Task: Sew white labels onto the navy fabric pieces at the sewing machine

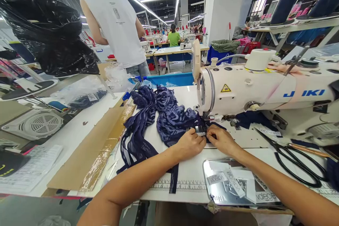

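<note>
My left hand [191,143] has its fingers curled in at the left of the sewing machine's [254,86] needle area, on navy fabric. Close beside it, my right hand [220,139] is closed, thumb and fingers pinching the navy fabric at the machine's bed. A shiny metal piece [200,130] shows just above my fingertips. Bunched navy strips [169,113] are heaped behind and left of my left hand. One strip end [174,180] hangs toward the table's front edge. The exact grip of both hands is partly hidden by the fingers.
Large black scissors [296,160] lie at the right. A metal tray [209,180] with printed labels stands in front, near a printed ruler [185,185]. Cardboard [84,152] lies left. A person [113,24] in a white top stands beyond; others sit farther back.
</note>
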### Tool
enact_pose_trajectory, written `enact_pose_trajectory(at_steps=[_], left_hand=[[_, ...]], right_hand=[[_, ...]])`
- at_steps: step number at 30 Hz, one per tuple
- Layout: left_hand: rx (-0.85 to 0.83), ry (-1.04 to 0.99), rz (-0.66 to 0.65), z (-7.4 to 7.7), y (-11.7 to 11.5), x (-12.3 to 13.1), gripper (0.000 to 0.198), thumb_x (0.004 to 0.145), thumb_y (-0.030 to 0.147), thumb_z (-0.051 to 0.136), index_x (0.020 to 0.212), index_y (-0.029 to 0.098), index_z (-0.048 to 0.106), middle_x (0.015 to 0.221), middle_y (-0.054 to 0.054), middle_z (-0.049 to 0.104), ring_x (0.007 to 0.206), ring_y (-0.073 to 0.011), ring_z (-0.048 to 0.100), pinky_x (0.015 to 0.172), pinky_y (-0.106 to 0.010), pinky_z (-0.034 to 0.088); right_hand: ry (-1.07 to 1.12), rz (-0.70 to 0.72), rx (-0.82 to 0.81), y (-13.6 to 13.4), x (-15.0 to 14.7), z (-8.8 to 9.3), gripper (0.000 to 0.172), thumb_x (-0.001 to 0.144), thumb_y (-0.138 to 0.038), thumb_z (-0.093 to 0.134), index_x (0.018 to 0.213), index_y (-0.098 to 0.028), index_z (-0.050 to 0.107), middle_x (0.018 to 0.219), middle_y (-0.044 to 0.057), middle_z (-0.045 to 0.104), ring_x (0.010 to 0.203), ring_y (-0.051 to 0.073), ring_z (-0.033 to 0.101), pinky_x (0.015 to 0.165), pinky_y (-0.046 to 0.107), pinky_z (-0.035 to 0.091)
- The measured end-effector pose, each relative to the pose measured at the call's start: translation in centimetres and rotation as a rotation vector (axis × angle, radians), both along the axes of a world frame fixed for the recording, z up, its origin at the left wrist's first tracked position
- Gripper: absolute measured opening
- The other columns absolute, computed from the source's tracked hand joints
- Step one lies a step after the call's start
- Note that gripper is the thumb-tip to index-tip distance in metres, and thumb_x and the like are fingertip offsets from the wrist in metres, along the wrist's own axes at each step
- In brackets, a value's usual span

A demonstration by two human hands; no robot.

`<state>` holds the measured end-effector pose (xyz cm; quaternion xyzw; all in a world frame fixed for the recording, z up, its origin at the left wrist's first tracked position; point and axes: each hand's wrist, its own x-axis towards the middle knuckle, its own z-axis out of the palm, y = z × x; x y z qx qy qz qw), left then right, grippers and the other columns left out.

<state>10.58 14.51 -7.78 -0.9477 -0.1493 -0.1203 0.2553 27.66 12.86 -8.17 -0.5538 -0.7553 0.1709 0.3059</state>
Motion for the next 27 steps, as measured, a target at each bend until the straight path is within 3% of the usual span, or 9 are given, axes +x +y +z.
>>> enact_pose_trajectory(at_steps=[11, 18, 22, 27], left_hand=[[-0.091, 0.021, -0.016, 0.1, 0.3, 0.3, 0.017, 0.085, 0.007, 0.041, 0.074, 0.011, 0.054, 0.058, -0.001, 0.057, 0.054, -0.0128, 0.053, 0.064, -0.030, 0.035], [-0.070, 0.017, 0.006, 0.4, -0.1, 0.2, 0.016, 0.085, 0.008, 0.043, 0.071, 0.012, 0.050, 0.057, -0.001, 0.056, 0.052, -0.0132, 0.053, 0.064, -0.030, 0.035], [-0.056, 0.031, -0.027, 0.5, 0.0, 0.2, 0.016, 0.084, 0.007, 0.044, 0.070, 0.013, 0.049, 0.059, -0.001, 0.057, 0.053, -0.0129, 0.053, 0.064, -0.030, 0.035], [-0.066, 0.034, -0.058, 0.2, 0.2, 0.3, 0.016, 0.083, 0.008, 0.046, 0.068, 0.013, 0.050, 0.060, 0.000, 0.057, 0.053, -0.0125, 0.051, 0.063, -0.030, 0.034]], right_hand=[[-0.034, -0.009, 0.020, -0.3, -0.1, -0.2, 0.017, 0.075, -0.017, 0.039, 0.059, -0.021, 0.043, 0.072, 0.002, 0.056, 0.064, 0.016, 0.054, 0.059, 0.030, 0.040], [0.085, 0.113, -0.030, -0.6, 1.0, 0.0, 0.023, 0.082, -0.020, 0.042, 0.072, -0.020, 0.063, 0.083, 0.004, 0.063, 0.079, 0.017, 0.059, 0.074, 0.033, 0.047], [-0.097, 0.150, 0.098, -1.8, 1.1, 0.1, 0.023, 0.082, -0.015, 0.044, 0.086, -0.019, 0.066, 0.093, 0.006, 0.063, 0.087, 0.020, 0.057, 0.078, 0.036, 0.048], [-0.400, 0.143, 0.305, -3.2, 0.3, 0.2, 0.024, 0.080, -0.006, 0.041, 0.083, -0.014, 0.064, 0.093, 0.010, 0.060, 0.084, 0.022, 0.054, 0.068, 0.036, 0.050]])
